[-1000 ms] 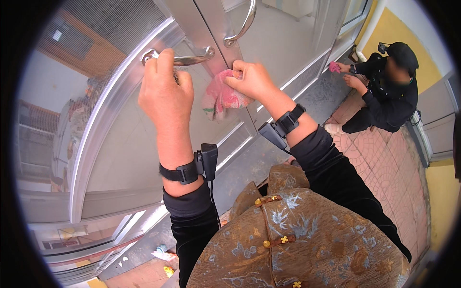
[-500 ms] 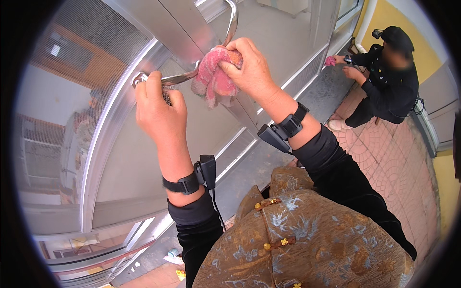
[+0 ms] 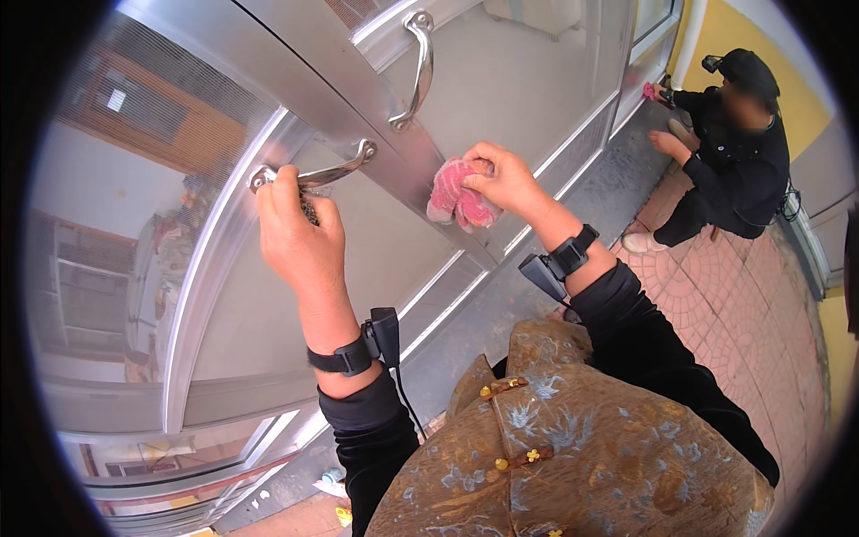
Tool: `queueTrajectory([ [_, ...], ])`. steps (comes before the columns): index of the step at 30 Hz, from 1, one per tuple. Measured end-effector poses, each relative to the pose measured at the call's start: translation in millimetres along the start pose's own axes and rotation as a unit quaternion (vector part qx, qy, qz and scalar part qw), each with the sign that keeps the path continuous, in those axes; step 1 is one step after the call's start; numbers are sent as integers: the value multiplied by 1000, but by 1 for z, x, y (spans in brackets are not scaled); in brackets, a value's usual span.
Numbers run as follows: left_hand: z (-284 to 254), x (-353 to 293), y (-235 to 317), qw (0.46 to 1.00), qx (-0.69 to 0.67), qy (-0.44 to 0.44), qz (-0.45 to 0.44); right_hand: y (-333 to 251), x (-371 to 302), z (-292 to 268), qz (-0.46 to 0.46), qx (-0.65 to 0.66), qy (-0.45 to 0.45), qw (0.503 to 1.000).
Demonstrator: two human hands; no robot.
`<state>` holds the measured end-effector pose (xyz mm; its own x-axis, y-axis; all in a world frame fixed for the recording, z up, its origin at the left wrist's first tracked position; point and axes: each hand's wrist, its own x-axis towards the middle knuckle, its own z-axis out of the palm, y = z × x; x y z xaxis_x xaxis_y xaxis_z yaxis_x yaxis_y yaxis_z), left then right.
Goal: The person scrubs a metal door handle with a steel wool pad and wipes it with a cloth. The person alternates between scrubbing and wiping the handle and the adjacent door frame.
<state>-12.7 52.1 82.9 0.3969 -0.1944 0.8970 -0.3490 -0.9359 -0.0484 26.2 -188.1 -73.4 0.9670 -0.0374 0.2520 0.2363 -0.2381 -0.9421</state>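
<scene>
My left hand (image 3: 302,234) is closed at the left end of a curved metal door handle (image 3: 338,166). A grey wiry scourer (image 3: 310,208) shows between its fingers and thumb, mostly hidden by the hand. My right hand (image 3: 508,183) pinches a bunched pink cloth (image 3: 461,195) in front of the lower door frame, to the right of the handle and apart from it. A second curved metal handle (image 3: 420,76) is fixed to the neighbouring door leaf farther up, with neither hand on it.
The handles sit on a metal-framed glass door (image 3: 295,45). At the right, a person in black (image 3: 738,157) crouches on the pink paving (image 3: 716,295), holding a pink cloth (image 3: 651,91) low by the wall. A white pipe (image 3: 689,36) runs down the yellow wall.
My right hand has moved off the handles with the pink cloth, right and down, uncovering both. My left hand stays at its handle. The other person's cloth has moved up and right.
</scene>
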Motion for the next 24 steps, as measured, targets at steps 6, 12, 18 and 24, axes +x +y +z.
queueTrajectory([
  [6,0,-2,2,1000,-11,0,-14,-53,9,-34,-184,145,-33,972],
  [12,-16,-5,37,999,-43,20,-4,-94,19,-57,-190,77,-64,977],
  [18,4,9,75,977,-168,-122,-45,-110,12,-70,-158,98,25,982],
  [24,28,24,86,920,-257,-248,-163,-140,75,-113,-386,59,217,895],
])
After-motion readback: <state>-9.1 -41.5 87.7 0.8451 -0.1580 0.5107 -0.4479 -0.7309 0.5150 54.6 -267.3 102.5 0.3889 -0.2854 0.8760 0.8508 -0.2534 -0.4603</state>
